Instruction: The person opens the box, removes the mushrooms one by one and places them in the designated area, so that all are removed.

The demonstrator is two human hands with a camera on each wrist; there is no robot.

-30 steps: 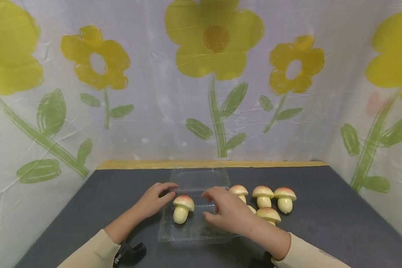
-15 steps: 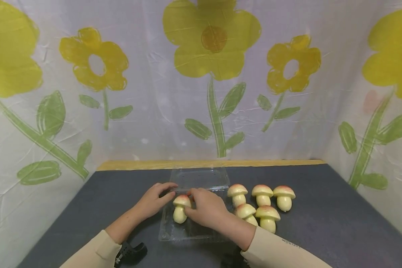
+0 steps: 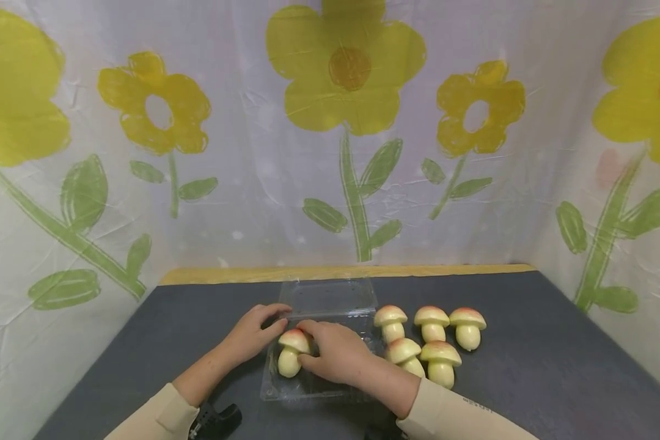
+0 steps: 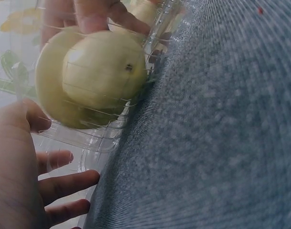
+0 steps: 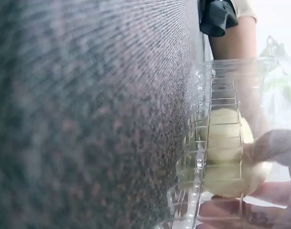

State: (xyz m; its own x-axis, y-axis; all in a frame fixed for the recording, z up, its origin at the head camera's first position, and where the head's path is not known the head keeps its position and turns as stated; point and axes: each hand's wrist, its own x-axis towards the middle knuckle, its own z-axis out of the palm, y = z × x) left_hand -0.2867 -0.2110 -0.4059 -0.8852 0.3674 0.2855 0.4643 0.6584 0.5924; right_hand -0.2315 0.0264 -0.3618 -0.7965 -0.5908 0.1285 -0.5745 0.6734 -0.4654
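Note:
A toy mushroom [image 3: 289, 362] with a red-tinged cap lies in the left part of a clear plastic clamshell box [image 3: 279, 393], whose lid [image 3: 327, 295] is folded back. My right hand [image 3: 338, 354] holds this mushroom from its right side, thumb by the stem and fingers at the cap. At the box's left edge rests my left hand [image 3: 250, 336], fingers relaxed and spread. The left wrist view shows its thumb close to the clear wall, with the mushroom [image 4: 100, 71] behind the plastic. Through the ribbed wall, the right wrist view shows the mushroom [image 5: 224, 138] between fingers and thumb.
Right of the box, several more toy mushrooms [image 3: 441, 363] stand grouped on the dark tabletop [image 3: 528, 379]. A yellow strip [image 3: 445, 271] edges the table's back. Curtains [image 3: 242, 183] printed with yellow flowers hang behind and on both sides.
My right hand came leftward into the box and took hold of the mushroom. The mushroom has since shifted slightly left and nearer to me. My left hand has stayed at the box's edge.

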